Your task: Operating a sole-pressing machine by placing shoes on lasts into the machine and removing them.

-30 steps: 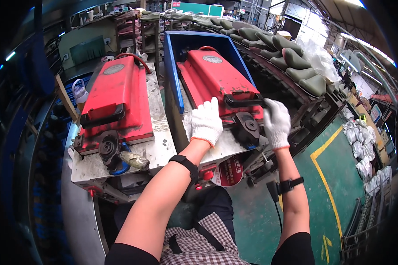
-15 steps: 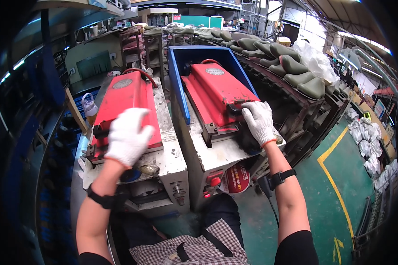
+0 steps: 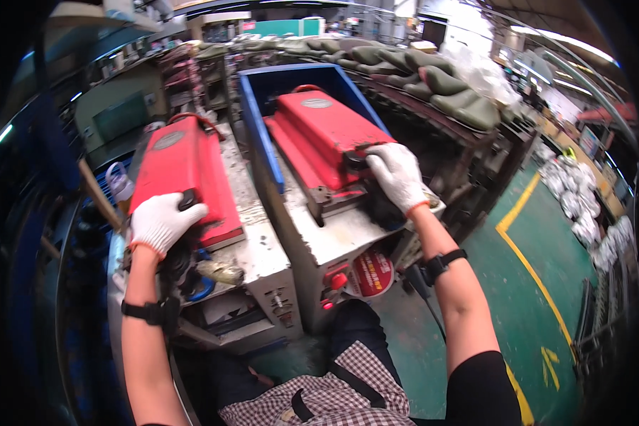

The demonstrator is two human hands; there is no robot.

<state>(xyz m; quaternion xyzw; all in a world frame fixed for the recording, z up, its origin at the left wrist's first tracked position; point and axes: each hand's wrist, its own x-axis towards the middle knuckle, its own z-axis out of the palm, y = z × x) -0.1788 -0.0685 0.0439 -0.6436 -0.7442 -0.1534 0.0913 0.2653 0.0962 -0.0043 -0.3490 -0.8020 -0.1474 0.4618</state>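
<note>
Two machines with long red metal lids stand side by side in front of me. My left hand (image 3: 162,223), in a white knit glove, is closed over the black handle (image 3: 188,199) at the near end of the left red lid (image 3: 165,169). My right hand (image 3: 399,177), gloved the same way, wraps round the black handle (image 3: 355,161) of the right red lid (image 3: 331,129). Both lids lie lowered over their machines, though the right one seems slightly raised at its near edge. Dark parts beneath the handles are partly hidden by my hands.
A blue metal guard (image 3: 262,145) surrounds the right machine's back and side. Olive-green boot-shaped pieces (image 3: 465,106) line a rack behind it. Red knobs (image 3: 339,281) sit on the machine's front. A soiled cloth-like lump (image 3: 221,272) lies on the left machine's front ledge.
My left hand has come down and left onto the left lid's handle. My right hand stays on its handle. The whole view has shifted slightly.
</note>
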